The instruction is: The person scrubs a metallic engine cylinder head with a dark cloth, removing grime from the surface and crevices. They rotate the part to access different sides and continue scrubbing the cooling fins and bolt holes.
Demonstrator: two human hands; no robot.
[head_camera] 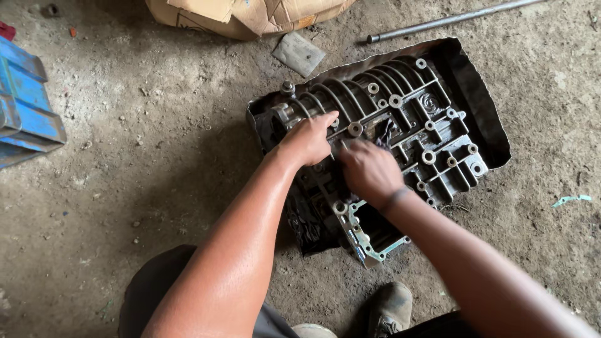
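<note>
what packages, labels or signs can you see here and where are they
cardboard box: top edge of view, crumpled, tan and brown, on the dirt floor
flat card scrap: just below the box, grey, roughly rectangular
no signs or screens in view

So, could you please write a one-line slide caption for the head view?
Both hands, left and right, work on a greasy metal engine casing lying on a dirt floor.

A rough repair workshop: a bare, dusty concrete floor [125, 156] carries a greasy engine casing [388, 119] on a dirty metal tray [482, 106], a loose steel rod [451, 20], torn cardboard [250, 15] and a blue metal frame [25, 106].
</note>
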